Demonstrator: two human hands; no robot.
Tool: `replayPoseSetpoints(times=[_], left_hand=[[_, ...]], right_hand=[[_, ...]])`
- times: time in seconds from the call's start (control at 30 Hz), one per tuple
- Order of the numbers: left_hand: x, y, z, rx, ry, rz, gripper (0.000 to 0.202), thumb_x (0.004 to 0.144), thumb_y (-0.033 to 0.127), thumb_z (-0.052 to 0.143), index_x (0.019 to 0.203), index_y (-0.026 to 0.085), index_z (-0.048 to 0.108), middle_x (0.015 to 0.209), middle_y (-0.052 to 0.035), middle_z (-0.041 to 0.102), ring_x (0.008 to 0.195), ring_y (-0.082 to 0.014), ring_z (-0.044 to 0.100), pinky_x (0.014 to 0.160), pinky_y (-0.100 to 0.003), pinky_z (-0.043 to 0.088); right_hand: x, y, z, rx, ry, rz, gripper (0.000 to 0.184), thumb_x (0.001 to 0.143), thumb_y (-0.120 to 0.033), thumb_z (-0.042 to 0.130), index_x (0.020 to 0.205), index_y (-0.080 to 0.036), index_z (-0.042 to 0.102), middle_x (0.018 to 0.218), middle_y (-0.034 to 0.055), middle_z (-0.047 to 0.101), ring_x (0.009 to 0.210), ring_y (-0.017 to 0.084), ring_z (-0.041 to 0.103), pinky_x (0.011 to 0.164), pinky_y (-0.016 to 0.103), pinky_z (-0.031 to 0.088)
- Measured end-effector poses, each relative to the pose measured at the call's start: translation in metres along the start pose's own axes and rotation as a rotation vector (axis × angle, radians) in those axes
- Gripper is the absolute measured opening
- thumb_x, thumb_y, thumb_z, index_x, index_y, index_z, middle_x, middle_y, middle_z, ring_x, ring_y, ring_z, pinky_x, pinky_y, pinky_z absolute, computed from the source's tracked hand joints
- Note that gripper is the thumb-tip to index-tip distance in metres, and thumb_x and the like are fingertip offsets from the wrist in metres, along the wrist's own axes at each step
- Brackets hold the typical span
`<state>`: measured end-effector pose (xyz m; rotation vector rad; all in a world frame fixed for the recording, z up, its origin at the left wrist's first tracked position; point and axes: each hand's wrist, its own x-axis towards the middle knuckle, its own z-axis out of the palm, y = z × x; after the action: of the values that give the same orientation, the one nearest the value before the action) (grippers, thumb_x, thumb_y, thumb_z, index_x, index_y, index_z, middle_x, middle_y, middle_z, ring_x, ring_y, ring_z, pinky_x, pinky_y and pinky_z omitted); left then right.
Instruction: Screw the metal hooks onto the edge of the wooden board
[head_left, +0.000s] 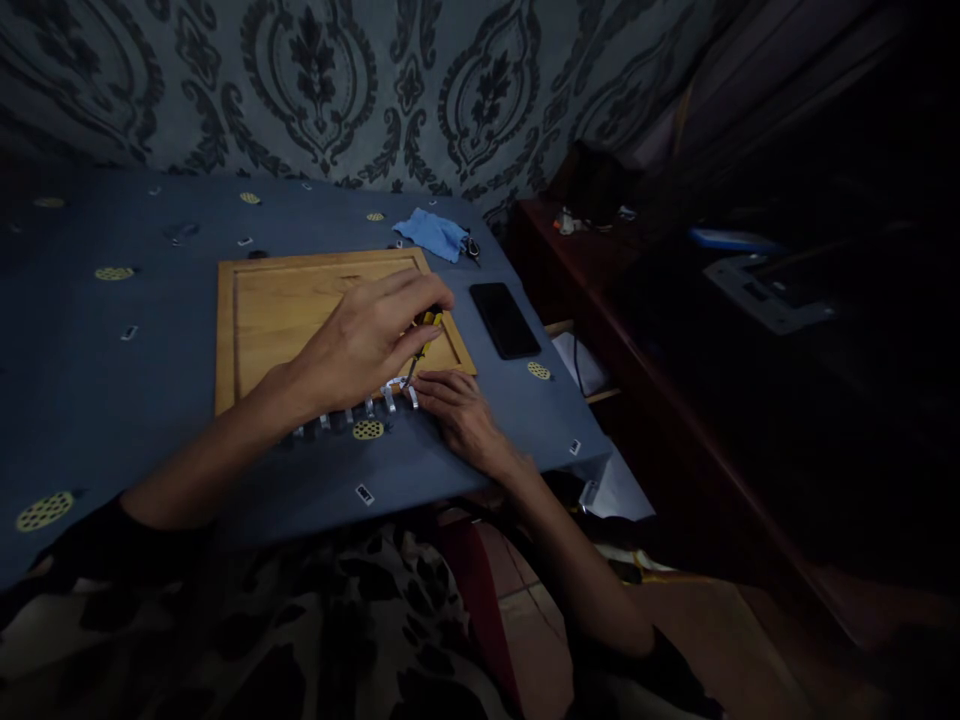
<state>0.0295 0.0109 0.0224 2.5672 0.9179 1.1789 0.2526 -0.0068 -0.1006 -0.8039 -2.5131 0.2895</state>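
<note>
My left hand (379,325) is closed around a screwdriver (429,330) with a yellow and black handle. Its shaft slants down to the near edge of a wooden board (292,300) that has a raised rim. Along that edge runs a metal hook rack (389,398) with several silvery curved hooks; my left forearm passes over its far left end. At the rack's right end, beside the screwdriver tip, my right hand (461,415) has its bent fingers pressed against the rack and the board's edge. Exactly where the tip touches is too small to tell.
A black phone (504,320) lies right of the board. Behind it are a blue cloth (433,234) and a small dark object (471,248). The patterned blue tablecloth (150,370) covers the table. A dark red furniture edge (637,340) stands on the right, above an open drawer (581,360).
</note>
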Motion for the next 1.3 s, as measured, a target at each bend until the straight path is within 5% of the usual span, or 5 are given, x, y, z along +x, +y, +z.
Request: replayPoseSetpoints(times=[0.33, 0.63, 1.03, 1.3], left_hand=[[-0.002, -0.001, 0.002, 0.044, -0.007, 0.021, 0.008, 0.100, 0.021, 0.060, 0.107, 0.019, 0.062, 0.100, -0.0055, 0.067, 0.082, -0.0162, 0.067, 0.075, -0.030, 0.056], [-0.003, 0.001, 0.006, -0.024, 0.078, -0.068, 0.019, 0.094, 0.016, 0.064, 0.113, 0.019, 0.063, 0.106, -0.0057, 0.072, 0.094, -0.0182, 0.070, 0.084, -0.034, 0.060], [0.001, 0.007, -0.004, -0.217, -0.095, -0.075, 0.029, 0.095, 0.006, 0.050, 0.118, 0.020, 0.059, 0.107, -0.0043, 0.072, 0.100, -0.0156, 0.071, 0.086, -0.030, 0.056], [0.002, 0.009, -0.009, -0.190, 0.017, -0.089, 0.022, 0.095, 0.009, 0.056, 0.110, 0.023, 0.062, 0.104, -0.0025, 0.073, 0.094, -0.0158, 0.071, 0.085, -0.031, 0.058]], right_hand=[[0.001, -0.002, -0.002, -0.007, -0.015, 0.012, 0.048, 0.099, -0.010, 0.048, 0.142, -0.027, 0.063, 0.135, 0.0088, 0.072, 0.133, 0.028, 0.057, 0.107, 0.053, 0.046], [0.000, -0.001, -0.001, 0.003, -0.004, -0.002, 0.045, 0.098, -0.008, 0.050, 0.137, -0.024, 0.066, 0.133, 0.0107, 0.073, 0.133, 0.028, 0.057, 0.106, 0.052, 0.046], [0.001, -0.001, -0.001, 0.003, -0.002, 0.013, 0.045, 0.098, -0.008, 0.049, 0.135, -0.026, 0.067, 0.133, 0.0092, 0.073, 0.133, 0.027, 0.059, 0.108, 0.053, 0.045], [0.000, -0.001, 0.000, 0.010, 0.003, 0.004, 0.046, 0.098, -0.007, 0.049, 0.137, -0.025, 0.066, 0.135, 0.0094, 0.072, 0.134, 0.027, 0.058, 0.108, 0.051, 0.046]])
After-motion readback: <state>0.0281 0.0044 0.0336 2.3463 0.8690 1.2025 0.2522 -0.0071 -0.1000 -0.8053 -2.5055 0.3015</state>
